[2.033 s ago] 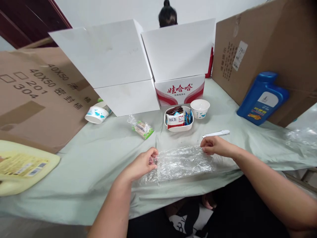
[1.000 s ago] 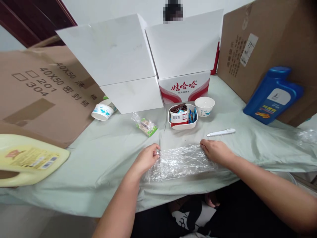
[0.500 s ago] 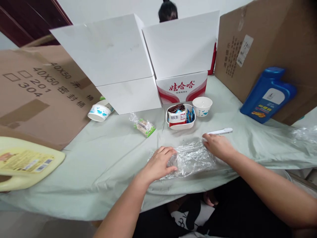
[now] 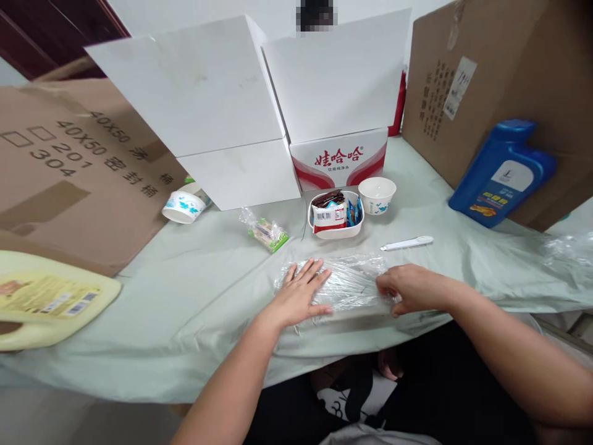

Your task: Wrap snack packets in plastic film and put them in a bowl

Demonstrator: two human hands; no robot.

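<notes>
A crinkled sheet of clear plastic wrap [image 4: 349,283] lies on the pale green cloth in front of me. My left hand [image 4: 301,292] rests on its left part, fingers spread flat. At the right edge my right hand [image 4: 407,287] has its fingers curled and pinches the plastic wrap. Just beyond that hand lies a white utility knife [image 4: 407,243]. Behind the wrap stands a white tray [image 4: 336,233] filled with small wrapped snacks [image 4: 330,216]. To its left sits a green-and-clear snack packet [image 4: 269,235].
A white paper bowl [image 4: 377,195] stands right of the tray; another paper bowl [image 4: 183,207] lies tipped at left. White boxes [image 4: 194,93] and brown cartons [image 4: 69,167] wall the back and sides. A blue bottle [image 4: 503,176] stands right, a yellow jug [image 4: 55,300] left.
My left hand has flattened with fingers spread on the wrap. My right hand has drawn slightly nearer to me, away from the knife, and the wrap looks stretched between my hands.
</notes>
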